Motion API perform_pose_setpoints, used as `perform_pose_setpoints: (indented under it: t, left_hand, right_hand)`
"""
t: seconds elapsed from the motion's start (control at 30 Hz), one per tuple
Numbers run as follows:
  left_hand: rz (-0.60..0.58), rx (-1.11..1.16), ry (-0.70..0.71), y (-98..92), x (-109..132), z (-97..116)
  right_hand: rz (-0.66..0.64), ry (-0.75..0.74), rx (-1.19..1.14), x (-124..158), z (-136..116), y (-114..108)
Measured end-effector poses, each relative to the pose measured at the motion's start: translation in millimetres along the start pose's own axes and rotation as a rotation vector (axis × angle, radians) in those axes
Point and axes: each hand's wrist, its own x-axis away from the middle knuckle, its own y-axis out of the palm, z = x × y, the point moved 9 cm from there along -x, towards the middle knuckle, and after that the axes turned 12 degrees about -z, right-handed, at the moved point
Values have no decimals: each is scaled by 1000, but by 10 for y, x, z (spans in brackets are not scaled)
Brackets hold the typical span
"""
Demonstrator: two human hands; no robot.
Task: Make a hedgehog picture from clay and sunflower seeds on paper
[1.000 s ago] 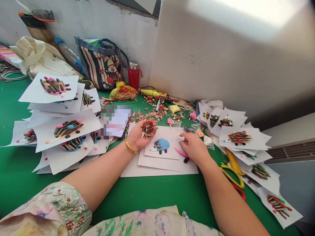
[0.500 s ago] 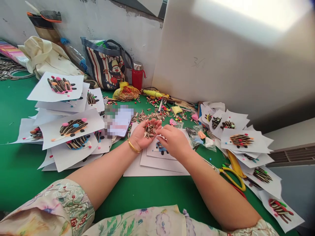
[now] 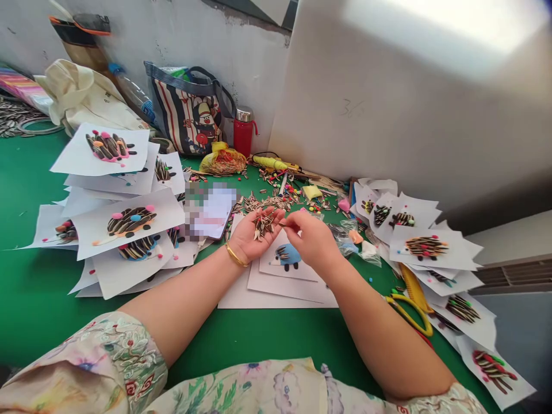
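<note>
My left hand (image 3: 245, 237) is palm up and cupped around a small heap of striped sunflower seeds (image 3: 263, 224). Just to its right, my right hand (image 3: 314, 240) pinches a single sunflower seed (image 3: 282, 225) between thumb and fingertips. Below both hands lies a white card (image 3: 304, 275) bearing a flat blue hedgehog shape (image 3: 293, 253) with black feet and nose. Some seeds are set in the hedgehog's left part; its upper right edge lies close to my right hand. Larger white sheets (image 3: 235, 296) lie under the card.
Stacked cards with seed hedgehogs stand at left (image 3: 95, 230) and right (image 3: 463, 233). A phone (image 3: 215, 210), loose seeds (image 3: 263, 202), clay bags (image 3: 368, 252) and yellow-handled scissors (image 3: 411, 313) surround my hands. Behind are a red flask (image 3: 242, 135) and striped bag (image 3: 190, 115).
My right hand has shifted slightly right and up, and a seed now shows in its pinch. More of the blue hedgehog is uncovered. My left hand stays cupped around the seeds.
</note>
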Motion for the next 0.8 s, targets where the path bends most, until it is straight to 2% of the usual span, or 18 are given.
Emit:
perform_pose_setpoints:
  t: [0.1,0.2,0.33,0.53,0.8]
  left_hand:
    - [19,31,18,-11,10,-3]
    - [32,26,17,-25,6,-9]
    - [37,12,19,-36,-3,-7]
    - [23,-13,15,2,0,-13]
    - [49,-21,16,5,18,-14]
  right_hand:
    - [-37,0,-104,178,144,24]
    - [-99,-62,-177,379,218,156]
    - [-130,-6,-198,561,344,324]
    - [-125,-76,-81,561,223,369]
    - [-131,-86,74,553,165,437]
